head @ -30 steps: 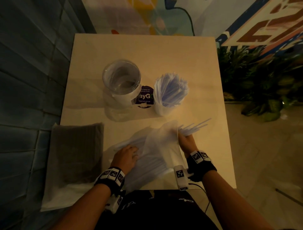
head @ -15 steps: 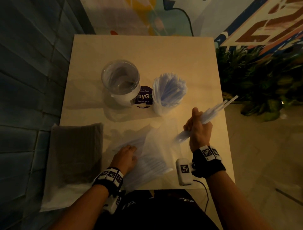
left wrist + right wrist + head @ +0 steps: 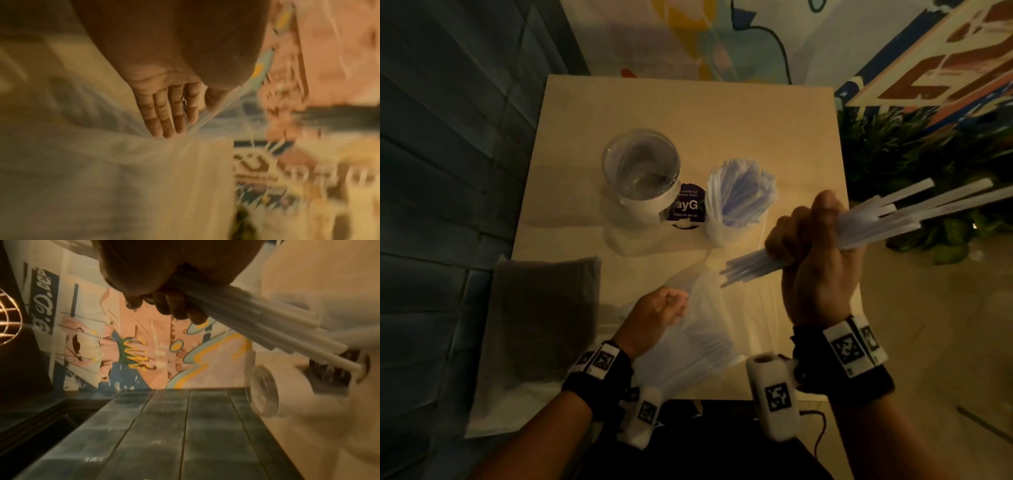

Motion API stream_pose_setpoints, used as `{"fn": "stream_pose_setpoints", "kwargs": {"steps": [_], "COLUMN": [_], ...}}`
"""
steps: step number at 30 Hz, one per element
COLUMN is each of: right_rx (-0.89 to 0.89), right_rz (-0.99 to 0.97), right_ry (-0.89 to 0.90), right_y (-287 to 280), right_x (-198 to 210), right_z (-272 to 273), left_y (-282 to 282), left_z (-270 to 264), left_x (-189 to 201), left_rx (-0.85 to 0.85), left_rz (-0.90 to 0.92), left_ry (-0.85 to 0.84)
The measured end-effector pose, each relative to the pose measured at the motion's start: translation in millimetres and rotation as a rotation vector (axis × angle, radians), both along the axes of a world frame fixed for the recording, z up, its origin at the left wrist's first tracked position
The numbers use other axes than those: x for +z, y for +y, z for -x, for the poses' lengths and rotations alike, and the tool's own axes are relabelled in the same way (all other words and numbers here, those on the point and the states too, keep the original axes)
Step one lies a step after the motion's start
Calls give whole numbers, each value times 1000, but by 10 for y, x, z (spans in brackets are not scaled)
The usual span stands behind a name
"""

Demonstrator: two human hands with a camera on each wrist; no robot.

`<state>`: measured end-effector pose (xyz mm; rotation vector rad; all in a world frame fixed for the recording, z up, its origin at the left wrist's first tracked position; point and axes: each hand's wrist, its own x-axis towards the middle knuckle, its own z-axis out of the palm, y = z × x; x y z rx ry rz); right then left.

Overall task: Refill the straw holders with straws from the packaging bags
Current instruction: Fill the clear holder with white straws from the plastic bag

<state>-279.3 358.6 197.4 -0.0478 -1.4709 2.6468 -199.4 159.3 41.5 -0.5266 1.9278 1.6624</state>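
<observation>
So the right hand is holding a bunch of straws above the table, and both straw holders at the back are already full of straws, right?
Not quite. In the head view the right hand does grip a bunch of straws above the table, but only the right holder is full; the left holder looks empty.

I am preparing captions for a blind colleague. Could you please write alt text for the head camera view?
Seen from above, the right hand grips a bunch of white straws raised over a small table. The left hand pinches a clear bag of straws lying on it. Behind stand an empty clear holder and a straw-filled holder.
</observation>
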Motion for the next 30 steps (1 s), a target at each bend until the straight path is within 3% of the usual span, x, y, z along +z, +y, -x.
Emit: {"fn": "stream_pose_setpoints", "kwargs": {"steps": [5, 9, 12, 18, 22, 25, 27, 30], "right_rx": [207, 253, 292, 396, 266, -54, -260, -273], "right_rz": [-13, -218, -307, -362, -348, -391, -583, -947], "right_ry": [-42, -122, -135, -196, -238, -483, -681, -1039], "right_y": [-404, -593, -651, -675, -382, 277, 811, 1479], "right_x": [-85, -209, -280, -437, -372, -554, -827, -1377], "right_z": [-225, -380, -439, -438, -327, -154, -111, -275], "left_y": [180, 180, 168, 181, 173, 137, 106, 73], "left_z": [159, 108, 68, -16, -19, -34, -56, -59], "left_x": [369, 453, 545, 549, 425, 330, 274, 220], "left_rx": [428, 411, 355, 316, 182, 184, 215, 246], "left_rz": [-569, -745, -735, -544, -424, -385, -369, -340], "left_ry": [-333, -365, -350, -332, -385, -347, -335, -347]}}
